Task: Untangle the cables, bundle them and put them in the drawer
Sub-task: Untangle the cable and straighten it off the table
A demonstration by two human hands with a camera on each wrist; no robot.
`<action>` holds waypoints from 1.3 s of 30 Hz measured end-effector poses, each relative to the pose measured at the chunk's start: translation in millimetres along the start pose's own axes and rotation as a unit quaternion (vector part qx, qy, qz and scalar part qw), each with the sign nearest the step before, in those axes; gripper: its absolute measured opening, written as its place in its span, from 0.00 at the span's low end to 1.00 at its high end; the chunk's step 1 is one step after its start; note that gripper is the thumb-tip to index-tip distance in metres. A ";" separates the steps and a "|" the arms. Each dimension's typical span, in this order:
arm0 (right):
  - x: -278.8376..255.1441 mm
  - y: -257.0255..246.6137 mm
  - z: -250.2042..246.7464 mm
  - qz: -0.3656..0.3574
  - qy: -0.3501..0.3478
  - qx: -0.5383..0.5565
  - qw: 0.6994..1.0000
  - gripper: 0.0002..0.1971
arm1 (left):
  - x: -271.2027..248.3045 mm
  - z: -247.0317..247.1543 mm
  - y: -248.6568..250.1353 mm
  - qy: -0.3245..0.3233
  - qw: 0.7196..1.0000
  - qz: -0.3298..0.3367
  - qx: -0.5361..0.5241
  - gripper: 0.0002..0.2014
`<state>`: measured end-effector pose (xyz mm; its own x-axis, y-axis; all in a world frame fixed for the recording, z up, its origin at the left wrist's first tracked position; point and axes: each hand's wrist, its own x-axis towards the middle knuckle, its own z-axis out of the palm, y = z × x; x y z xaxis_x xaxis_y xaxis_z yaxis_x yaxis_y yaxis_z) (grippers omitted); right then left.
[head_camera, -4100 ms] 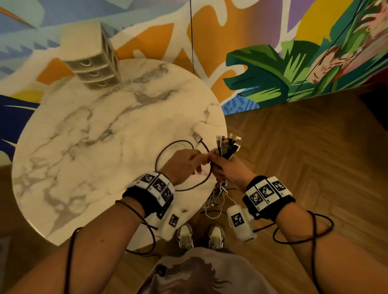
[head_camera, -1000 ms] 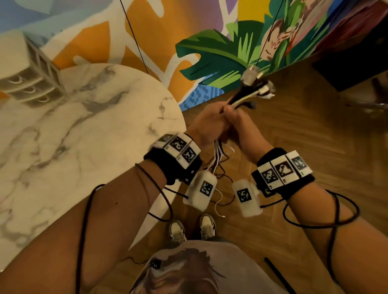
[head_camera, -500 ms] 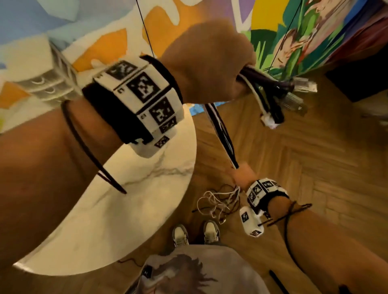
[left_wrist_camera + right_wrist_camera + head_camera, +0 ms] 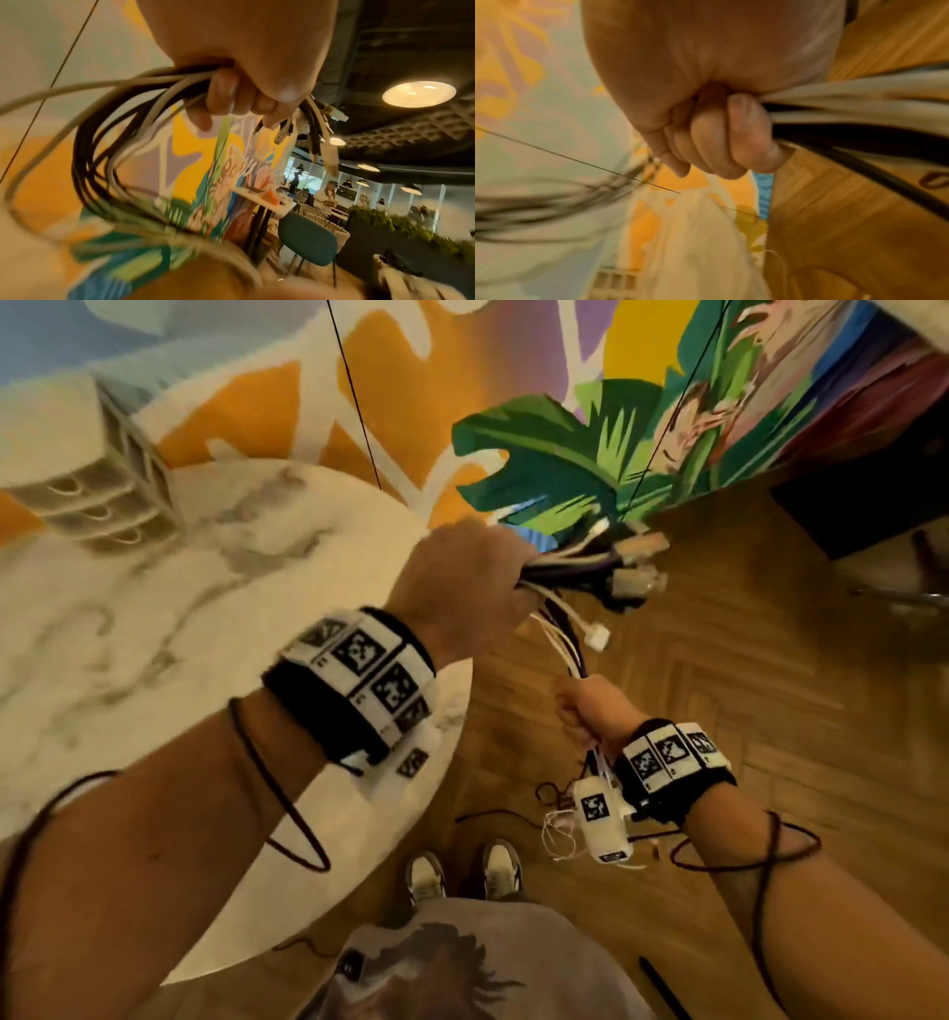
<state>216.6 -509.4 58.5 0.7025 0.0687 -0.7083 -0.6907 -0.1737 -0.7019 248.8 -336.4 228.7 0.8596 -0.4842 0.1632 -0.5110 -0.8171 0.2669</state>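
Observation:
A bunch of black and white cables (image 4: 565, 634) runs between my two hands, off the table's right edge and above the floor. My left hand (image 4: 462, 588) grips it near the plug ends (image 4: 631, 567), which stick out to the right; in the left wrist view the fingers (image 4: 231, 97) curl round the strands (image 4: 123, 113). Lower down, my right hand (image 4: 585, 711) is fisted round the same bunch, its fingers (image 4: 721, 142) wrapped over the cables (image 4: 859, 113). The loose tails (image 4: 560, 829) hang toward the floor. The small drawer unit (image 4: 102, 490) stands at the table's far left.
The round marble table (image 4: 205, 660) fills the left. Wooden floor (image 4: 770, 711) lies to the right, with my shoes (image 4: 462, 875) below. A painted wall (image 4: 513, 403) stands behind, and a dark object (image 4: 868, 505) sits on the floor at far right.
My left hand has come down from close to the camera with the plug ends. My right hand has moved up the bunch, so the stretch between the hands is shorter.

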 end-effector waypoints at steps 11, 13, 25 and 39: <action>-58.6 -57.0 24.1 -0.124 -0.030 0.030 0.991 0.15 | -11.3 63.2 1.6 -0.089 0.920 -0.252 -0.287 0.28; -62.7 -59.5 27.4 -0.150 -0.031 0.006 0.988 0.14 | -7.9 62.1 2.4 -0.105 0.912 -0.266 -0.293 0.29; -22.4 37.9 7.0 -0.089 0.048 -0.135 0.986 0.18 | 27.7 19.6 21.9 0.019 0.944 -0.129 -0.302 0.12; 36.2 76.1 -8.3 0.015 0.051 -0.340 0.939 0.14 | 50.2 -21.3 15.3 0.159 0.954 -0.030 -0.254 0.10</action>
<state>190.9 -528.3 -19.9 0.7214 -0.0340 -0.6917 -0.4652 -0.7636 -0.4477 284.1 -366.5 261.2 0.8837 -0.2567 0.3913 -0.4667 -0.5443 0.6971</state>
